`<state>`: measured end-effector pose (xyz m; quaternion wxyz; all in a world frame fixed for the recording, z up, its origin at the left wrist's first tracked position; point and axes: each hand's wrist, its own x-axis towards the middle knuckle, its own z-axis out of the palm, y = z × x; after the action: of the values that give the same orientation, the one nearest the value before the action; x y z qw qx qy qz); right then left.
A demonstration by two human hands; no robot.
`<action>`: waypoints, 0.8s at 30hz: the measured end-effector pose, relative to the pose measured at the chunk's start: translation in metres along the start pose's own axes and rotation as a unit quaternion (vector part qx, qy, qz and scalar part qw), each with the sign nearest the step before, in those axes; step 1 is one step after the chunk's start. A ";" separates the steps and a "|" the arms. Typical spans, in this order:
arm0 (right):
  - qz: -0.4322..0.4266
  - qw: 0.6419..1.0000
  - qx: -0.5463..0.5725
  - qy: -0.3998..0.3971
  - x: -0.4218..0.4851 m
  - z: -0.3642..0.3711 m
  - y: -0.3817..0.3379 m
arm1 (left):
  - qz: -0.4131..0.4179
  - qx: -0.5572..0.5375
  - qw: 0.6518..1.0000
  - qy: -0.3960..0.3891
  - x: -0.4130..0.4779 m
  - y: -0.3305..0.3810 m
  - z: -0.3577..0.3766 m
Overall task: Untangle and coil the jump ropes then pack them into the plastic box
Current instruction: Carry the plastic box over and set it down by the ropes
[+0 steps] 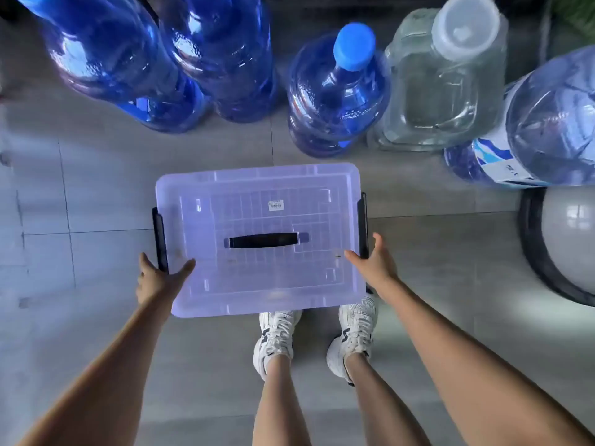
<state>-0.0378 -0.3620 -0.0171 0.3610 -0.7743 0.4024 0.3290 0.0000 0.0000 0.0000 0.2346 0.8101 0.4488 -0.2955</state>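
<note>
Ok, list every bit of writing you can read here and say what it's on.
Sticker on the plastic box lid: print too small to read.
Label on the right water bottle: dark characters, too blurred to read.
Nothing else shows legible text.

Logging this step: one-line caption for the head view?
The left hand and right hand hold the lidded box by its sides, water jugs standing beyond on the floor.
</note>
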 end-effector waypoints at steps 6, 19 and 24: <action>-0.038 0.999 0.030 0.005 0.024 0.012 0.013 | -0.001 -0.167 0.986 -0.017 0.028 -0.012 0.019; 0.017 0.994 -0.006 0.110 -0.088 -0.090 0.046 | 0.096 -0.095 0.990 -0.050 -0.085 0.022 -0.022; 0.074 0.983 0.021 0.167 -0.195 -0.171 0.075 | 0.156 -0.056 0.977 -0.135 -0.191 0.057 -0.070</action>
<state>-0.1548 -0.4591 0.2069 0.2793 -0.7785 0.5203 0.2128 -0.0124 -0.0952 0.1887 0.3811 0.8085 0.2963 -0.3366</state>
